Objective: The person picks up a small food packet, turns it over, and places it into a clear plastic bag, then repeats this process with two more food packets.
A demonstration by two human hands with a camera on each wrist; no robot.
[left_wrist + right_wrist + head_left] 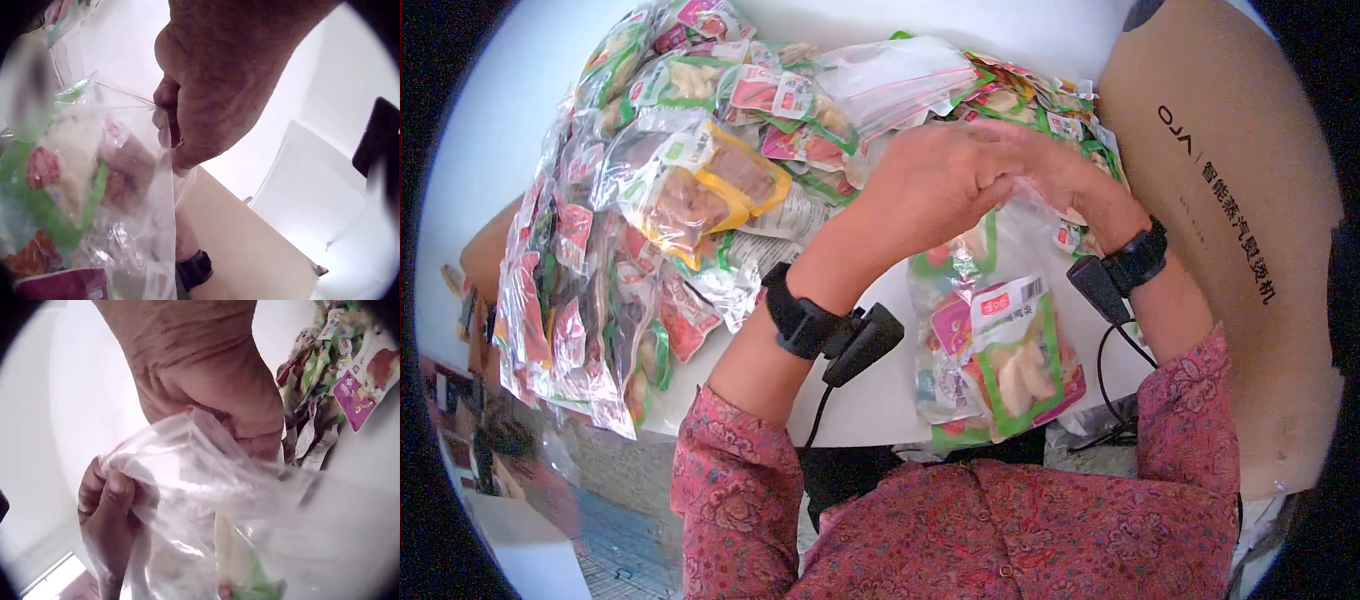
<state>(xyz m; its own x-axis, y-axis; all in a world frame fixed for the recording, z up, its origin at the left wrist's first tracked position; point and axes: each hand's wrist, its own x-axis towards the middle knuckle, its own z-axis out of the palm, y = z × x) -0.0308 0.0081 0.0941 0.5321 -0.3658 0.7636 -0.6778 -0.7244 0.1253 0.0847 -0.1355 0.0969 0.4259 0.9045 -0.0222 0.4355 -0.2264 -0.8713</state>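
A clear zip bag (965, 262) with several snack packets inside stands in front of the person, its mouth held high by both hands. My left hand (935, 175) pinches the zip edge between thumb and fingers; the left wrist view shows this hand (219, 87) gripping the rim. On the other side my right hand (1055, 165) holds the bag's mouth. In the right wrist view, plastic partly hides the right hand's (212, 394) fingers. A green-edged packet (1022, 375) with pale pieces shows at the bag's front, beside a purple one (952, 325).
A large pile of filled bags (590, 250) and loose packets covers the table's left and back. Flat clear zip bags (890, 80) lie behind the hands. A tall cardboard box (1240, 260) stands at the right. The white table's (855, 415) front edge is near the body.
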